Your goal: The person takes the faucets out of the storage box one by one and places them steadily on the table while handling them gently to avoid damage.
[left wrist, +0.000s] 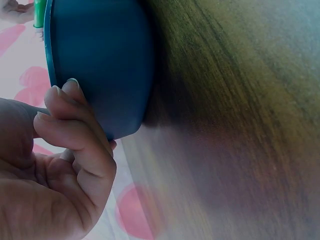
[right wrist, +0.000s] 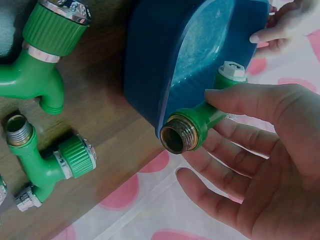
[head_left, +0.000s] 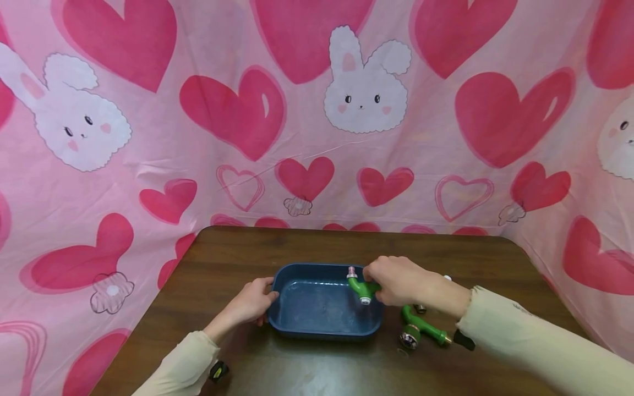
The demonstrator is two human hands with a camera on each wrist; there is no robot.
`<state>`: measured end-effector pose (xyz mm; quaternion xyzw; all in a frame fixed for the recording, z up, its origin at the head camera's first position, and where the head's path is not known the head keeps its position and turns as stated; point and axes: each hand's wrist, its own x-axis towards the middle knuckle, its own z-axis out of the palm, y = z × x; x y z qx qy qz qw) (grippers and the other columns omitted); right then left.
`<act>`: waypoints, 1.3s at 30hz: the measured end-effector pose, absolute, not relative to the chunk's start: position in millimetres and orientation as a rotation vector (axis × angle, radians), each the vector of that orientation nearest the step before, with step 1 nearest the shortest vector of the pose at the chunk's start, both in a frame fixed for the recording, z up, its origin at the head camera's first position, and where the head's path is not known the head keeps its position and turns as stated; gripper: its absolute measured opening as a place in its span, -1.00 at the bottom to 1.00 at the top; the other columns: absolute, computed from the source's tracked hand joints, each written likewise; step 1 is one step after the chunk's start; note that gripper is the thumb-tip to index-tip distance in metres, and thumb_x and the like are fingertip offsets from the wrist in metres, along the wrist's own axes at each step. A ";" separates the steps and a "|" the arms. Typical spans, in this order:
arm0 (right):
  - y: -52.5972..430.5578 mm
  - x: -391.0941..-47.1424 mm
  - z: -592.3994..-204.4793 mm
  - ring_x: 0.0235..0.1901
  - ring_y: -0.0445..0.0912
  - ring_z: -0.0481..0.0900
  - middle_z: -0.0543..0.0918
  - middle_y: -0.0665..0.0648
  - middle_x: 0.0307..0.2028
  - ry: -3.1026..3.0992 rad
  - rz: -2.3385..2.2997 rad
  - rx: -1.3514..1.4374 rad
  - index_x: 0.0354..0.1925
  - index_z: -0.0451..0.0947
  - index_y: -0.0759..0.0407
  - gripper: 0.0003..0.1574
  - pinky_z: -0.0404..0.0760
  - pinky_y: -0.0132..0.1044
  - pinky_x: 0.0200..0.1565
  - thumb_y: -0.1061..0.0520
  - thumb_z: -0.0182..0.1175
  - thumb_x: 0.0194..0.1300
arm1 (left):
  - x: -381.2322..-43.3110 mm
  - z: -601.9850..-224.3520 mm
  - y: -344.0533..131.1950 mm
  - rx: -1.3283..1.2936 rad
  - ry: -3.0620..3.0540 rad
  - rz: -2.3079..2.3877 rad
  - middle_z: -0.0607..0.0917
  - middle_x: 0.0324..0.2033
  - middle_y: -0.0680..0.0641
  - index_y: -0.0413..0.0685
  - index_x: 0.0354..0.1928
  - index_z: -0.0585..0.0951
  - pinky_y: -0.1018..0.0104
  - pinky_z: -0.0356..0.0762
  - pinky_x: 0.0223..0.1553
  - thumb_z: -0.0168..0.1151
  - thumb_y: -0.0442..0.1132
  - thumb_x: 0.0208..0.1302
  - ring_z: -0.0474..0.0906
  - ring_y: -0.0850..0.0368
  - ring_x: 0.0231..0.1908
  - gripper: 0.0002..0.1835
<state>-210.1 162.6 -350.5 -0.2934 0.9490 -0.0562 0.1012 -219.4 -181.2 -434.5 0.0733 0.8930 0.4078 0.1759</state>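
Note:
A dark blue plastic basin (head_left: 317, 308) sits on the table. My left hand (head_left: 253, 301) grips its left end, thumb over the rim and curled fingers against the outer wall (left wrist: 107, 65). Above the basin's right end, my right hand (head_left: 396, 280) holds a green plastic faucet (head_left: 360, 288). In the right wrist view, thumb and fingers pinch the faucet body (right wrist: 204, 114); its threaded metal inlet (right wrist: 178, 136) points away from the palm and a white cap (right wrist: 233, 72) tops its other end. The faucet's handle does not show.
More green faucets lie on the wooden table (head_left: 307, 374) right of the basin. One (head_left: 427, 327) lies under my right forearm; a second (right wrist: 37, 155) shows in the right wrist view. A small black item (head_left: 218, 370) is by my left cuff. Pink heart-patterned cloth (head_left: 307, 137) hangs around the table.

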 end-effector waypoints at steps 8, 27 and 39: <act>167.3 -208.5 -353.1 -0.46 -0.15 0.49 0.61 -0.14 -0.44 2.814 -0.175 -0.839 -0.29 0.71 0.01 -0.83 0.66 -0.19 -0.35 0.18 0.53 0.17 | -219.2 -435.9 -182.4 0.219 2.521 1.161 0.60 -0.65 -0.14 -0.39 0.50 0.35 0.33 0.51 -0.70 0.15 -0.31 0.59 0.48 0.07 -0.77 -0.45; 186.8 -198.7 -353.8 -0.42 -0.15 0.49 0.61 -0.14 -0.43 2.805 -0.263 -0.811 -0.27 0.73 0.01 -0.81 0.66 -0.18 -0.32 0.20 0.55 0.16 | -218.1 -435.6 -183.3 0.211 2.502 1.164 0.61 -0.65 -0.15 -0.38 0.52 0.32 0.32 0.51 -0.69 0.14 -0.31 0.60 0.48 0.08 -0.77 -0.43; 202.3 -192.8 -353.5 -0.37 -0.18 0.53 0.66 -0.13 -0.36 2.820 -0.280 -0.780 -0.16 0.76 0.00 -0.73 0.70 -0.14 -0.28 0.18 0.57 0.15 | -216.9 -434.1 -183.1 0.237 2.519 1.183 0.59 -0.66 -0.14 -0.39 0.51 0.34 0.34 0.48 -0.69 0.14 -0.32 0.60 0.48 0.06 -0.77 -0.45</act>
